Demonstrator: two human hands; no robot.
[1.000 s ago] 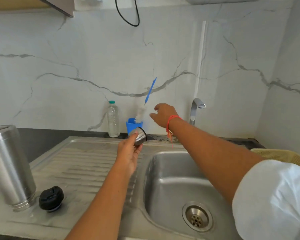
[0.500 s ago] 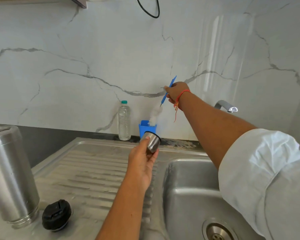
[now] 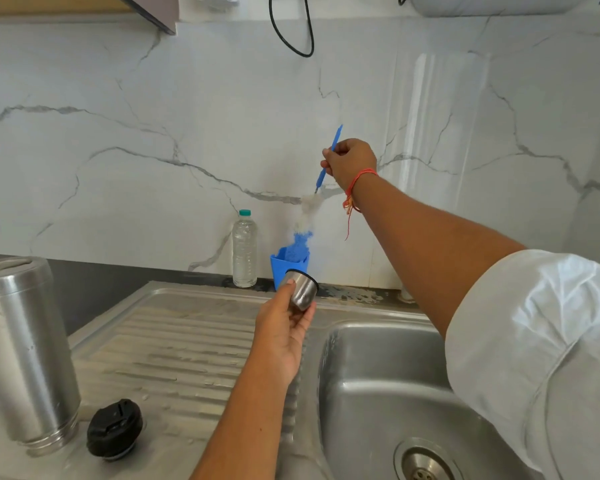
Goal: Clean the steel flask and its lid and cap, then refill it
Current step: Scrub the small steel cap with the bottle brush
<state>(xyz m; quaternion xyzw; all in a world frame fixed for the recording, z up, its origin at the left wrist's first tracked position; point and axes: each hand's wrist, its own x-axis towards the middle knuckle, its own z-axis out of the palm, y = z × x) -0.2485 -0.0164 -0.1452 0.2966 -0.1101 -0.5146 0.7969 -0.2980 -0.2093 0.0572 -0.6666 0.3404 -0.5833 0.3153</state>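
Holding cap and brush over a steel sink

White marbled wall (image 3: 118, 150) backs a dark bench (image 3: 94, 278) carrying a ribbed steel drainboard (image 3: 174, 344). One steel flask (image 3: 25, 351) stands on it at far left, long axis vertical, mouth down, with one black lid (image 3: 114, 429) just beside it. The left hand (image 3: 284, 327) grips one steel cap (image 3: 302, 289), open rim tilted up toward the wall. Behind stand one plastic bottle (image 3: 244, 249) and one blue holder (image 3: 284, 268). The right hand (image 3: 350, 162) pinches one bottle brush (image 3: 323, 174), handle slanting up-right, bristles at the holder. One sink basin (image 3: 378, 368) lies right.
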